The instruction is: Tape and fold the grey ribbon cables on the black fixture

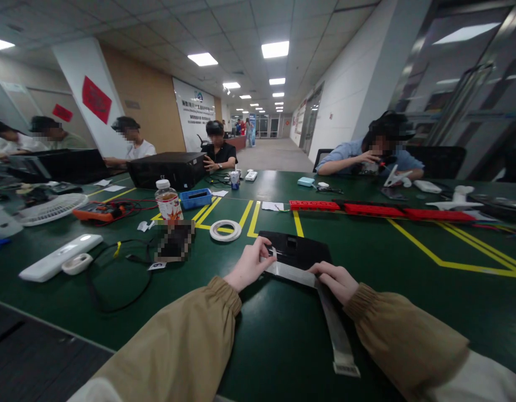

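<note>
A black flat plastic piece (307, 251) with a small square recess near its far edge lies on the table in front of me. Along its near side runs a grey flat ribbon cable (333, 324), which bends under my right fingers and trails toward me to a connector end on the tabletop. My left hand (250, 264) is closed at the cable's left end, thumb and fingers pinching it against the black piece. With curled fingers, my right hand (338, 281) grips the cable at the bend. The cable's exact attachment under my left fingers is hidden.
Left of my hands are a tape roll (225, 230), a drink bottle (168, 201), a black cable (90, 279), a white handset-like device (61, 257) and an orange multimeter (101, 210). Red strips (372, 210) cross the table beyond. Several people sit around it; a black computer case (168, 170) stands far left.
</note>
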Available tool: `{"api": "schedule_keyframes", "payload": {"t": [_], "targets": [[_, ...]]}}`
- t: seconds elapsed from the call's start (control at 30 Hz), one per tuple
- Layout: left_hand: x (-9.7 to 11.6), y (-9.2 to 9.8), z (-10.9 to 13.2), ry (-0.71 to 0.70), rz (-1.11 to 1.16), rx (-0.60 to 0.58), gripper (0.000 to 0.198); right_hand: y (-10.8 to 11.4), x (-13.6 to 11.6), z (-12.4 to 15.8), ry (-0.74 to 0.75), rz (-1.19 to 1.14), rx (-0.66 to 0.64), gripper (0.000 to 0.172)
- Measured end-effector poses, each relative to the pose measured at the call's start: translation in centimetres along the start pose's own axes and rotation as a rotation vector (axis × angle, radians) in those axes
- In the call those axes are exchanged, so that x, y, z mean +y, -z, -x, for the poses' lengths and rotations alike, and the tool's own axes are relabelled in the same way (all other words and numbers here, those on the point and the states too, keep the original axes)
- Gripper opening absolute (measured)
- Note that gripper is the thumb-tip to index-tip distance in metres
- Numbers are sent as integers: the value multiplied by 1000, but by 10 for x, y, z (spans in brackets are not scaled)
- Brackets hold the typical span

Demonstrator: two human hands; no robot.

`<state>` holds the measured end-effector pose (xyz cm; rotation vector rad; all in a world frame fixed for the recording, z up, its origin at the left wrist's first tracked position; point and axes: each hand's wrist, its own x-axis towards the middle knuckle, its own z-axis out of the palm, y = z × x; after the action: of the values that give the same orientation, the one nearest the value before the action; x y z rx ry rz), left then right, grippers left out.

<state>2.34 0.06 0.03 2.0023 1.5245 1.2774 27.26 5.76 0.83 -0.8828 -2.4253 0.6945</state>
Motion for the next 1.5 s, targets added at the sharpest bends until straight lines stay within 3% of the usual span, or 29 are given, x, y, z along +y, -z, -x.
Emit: {"api": "schedule_keyframes", "payload": {"t": [0.2,0.37,0.67,1.37,1.5], "targets": [[-3,-4,-11,-3,-202,15,27,-11,3,-3,-41,-61,101,32],[-4,-8,-16,8,-259,19,25,-17,8,-7,-54,36,137,35],[-5,-5,-16,78,-323,14,13,-15,-11,-18,-109,106,82,37],[-8,-9,-17,54,-507,-64,26,-18,-6,-18,-39,149,112,31],[-7,-9,-18,50,-578,-94,31,-20,-7,-17,58,210,130,31]]}}
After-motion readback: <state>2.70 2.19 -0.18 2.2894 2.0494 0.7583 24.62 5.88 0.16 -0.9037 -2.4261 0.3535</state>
